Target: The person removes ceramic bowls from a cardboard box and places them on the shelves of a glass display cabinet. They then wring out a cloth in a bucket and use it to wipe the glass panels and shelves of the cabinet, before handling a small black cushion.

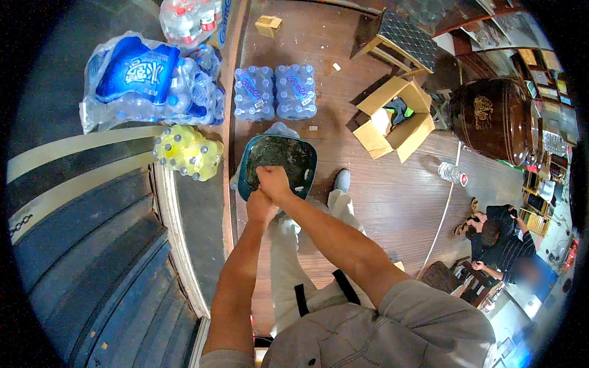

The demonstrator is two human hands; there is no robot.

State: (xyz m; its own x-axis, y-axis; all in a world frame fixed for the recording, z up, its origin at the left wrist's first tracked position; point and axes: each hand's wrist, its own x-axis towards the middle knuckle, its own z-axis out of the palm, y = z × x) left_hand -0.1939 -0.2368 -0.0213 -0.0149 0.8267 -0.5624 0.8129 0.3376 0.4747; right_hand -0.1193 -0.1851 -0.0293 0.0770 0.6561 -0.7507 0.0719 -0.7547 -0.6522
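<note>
A dark teal plastic bin [301, 152] with a dirty inside and a few pale scraps stands on the wooden floor in front of me. Over its near left part my left hand [262, 207] and my right hand [274, 184] touch each other, both with curled fingers. The right hand is the farther one. No object shows in either fist, though the palms are hidden. Beyond the bin, clear bottles in plastic film [281, 129] are partly covered by it. Two shrink-wrapped packs of blue-capped bottles, a left one [254, 93] and a right one [296, 92], stand farther off.
At left lie a large wrapped bottle pack [138, 78] and a yellow drink pack [188, 152], near a raised door sill [228, 193]. An open cardboard box [416, 138], a stool [405, 39] and a clear bottle [450, 173] are at right. Another person [501, 239] sits far right.
</note>
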